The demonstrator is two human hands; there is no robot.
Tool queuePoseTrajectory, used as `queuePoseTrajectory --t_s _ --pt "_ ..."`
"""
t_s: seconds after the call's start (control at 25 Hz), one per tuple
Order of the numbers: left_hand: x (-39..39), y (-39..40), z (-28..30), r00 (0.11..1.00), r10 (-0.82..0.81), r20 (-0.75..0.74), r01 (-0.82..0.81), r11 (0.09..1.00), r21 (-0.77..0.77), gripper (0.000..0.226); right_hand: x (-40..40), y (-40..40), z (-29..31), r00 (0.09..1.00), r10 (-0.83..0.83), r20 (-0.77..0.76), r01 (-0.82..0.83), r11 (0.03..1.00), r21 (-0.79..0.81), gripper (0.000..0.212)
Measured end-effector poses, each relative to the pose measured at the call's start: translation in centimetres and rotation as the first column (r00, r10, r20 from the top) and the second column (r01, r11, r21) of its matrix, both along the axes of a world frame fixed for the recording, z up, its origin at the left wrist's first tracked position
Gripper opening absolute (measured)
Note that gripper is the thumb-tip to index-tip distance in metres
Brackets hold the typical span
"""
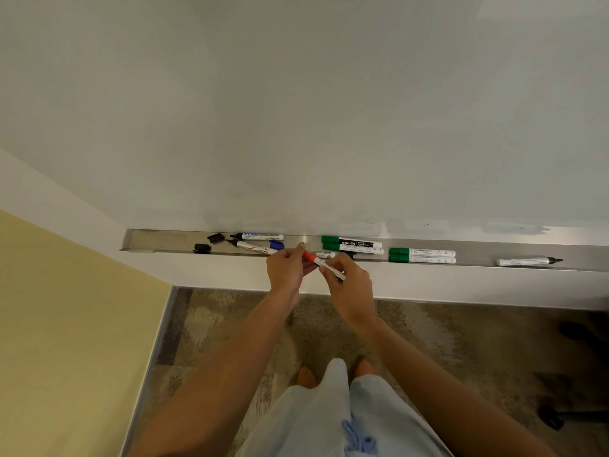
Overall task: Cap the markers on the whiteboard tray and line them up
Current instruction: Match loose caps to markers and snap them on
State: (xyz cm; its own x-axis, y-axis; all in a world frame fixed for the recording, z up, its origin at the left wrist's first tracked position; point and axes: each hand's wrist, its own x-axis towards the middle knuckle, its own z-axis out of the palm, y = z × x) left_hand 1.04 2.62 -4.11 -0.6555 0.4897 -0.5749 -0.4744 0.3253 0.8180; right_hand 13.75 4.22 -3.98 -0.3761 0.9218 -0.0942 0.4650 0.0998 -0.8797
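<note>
Head view, centre of the frame: left hand pinched on the red cap, right hand closed round the white barrel of the red marker, both just in front of the tray. Held end to end like this, likely so cap and barrel can be pushed together along one line. Cannot tell whether fully seated.

On the tray, left part: two loose black caps, two open markers with black tips bare, a blue cap beside them. Middle: two pairs of green-capped markers, lying parallel and touching, probably already sorted. Far right: one uncapped black marker, well apart from the rest.

Readable writing: "camlin" on the black label of one green marker; blue lettering on the upper left marker too blurred to read.
</note>
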Motion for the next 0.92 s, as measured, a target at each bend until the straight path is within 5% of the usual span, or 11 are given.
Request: queuePoseTrajectory --t_s 0.2,0.32,0.4,0.48,0.6,0.72,0.92 --pt "1.7 1.0 -0.3 0.984 -0.127 -0.124 0.121 0.991 -0.053 0.017 1.4 1.1 -0.9 0.982 -0.159 -0.100 0.126 0.953 -0.275 0.009" --pt "2.4 1.1 -0.7 0.974 -0.164 -0.155 0.154 0.985 -0.073 0.018 2.3 1.9 -1.3 0.990 -0.124 -0.061 0.101 0.951 -0.293 0.011" --pt "2.6 1.3 -0.6 0.959 -0.214 -0.183 0.210 0.977 -0.046 0.021 3.9 3.4 -0.8 0.999 0.017 -0.030 -0.022 0.988 -0.154 0.011" --pt "3.2 1.9 -0.5 0.921 -0.268 -0.284 0.259 0.963 -0.071 0.023 6.4 5.7 -0.5 0.976 0.147 0.159 -0.169 0.976 0.137 0.015" --pt "4.3 2.8 -0.8 0.815 -0.348 -0.463 0.306 0.938 -0.165 0.022 10.6 9.6 -1.3 0.891 0.006 0.454 -0.281 0.793 0.541 0.020" --pt "4.7 3.0 -1.4 0.674 -0.461 -0.577 0.384 0.886 -0.259 0.018 13.4 11.8 -2.8 0.848 -0.114 0.517 -0.283 0.728 0.624 0.018" --pt "4.9 3.8 -1.9 0.563 -0.556 -0.612 0.429 0.829 -0.358 0.025 14.2 13.0 -4.4 0.846 -0.155 0.510 -0.254 0.724 0.642 0.019"
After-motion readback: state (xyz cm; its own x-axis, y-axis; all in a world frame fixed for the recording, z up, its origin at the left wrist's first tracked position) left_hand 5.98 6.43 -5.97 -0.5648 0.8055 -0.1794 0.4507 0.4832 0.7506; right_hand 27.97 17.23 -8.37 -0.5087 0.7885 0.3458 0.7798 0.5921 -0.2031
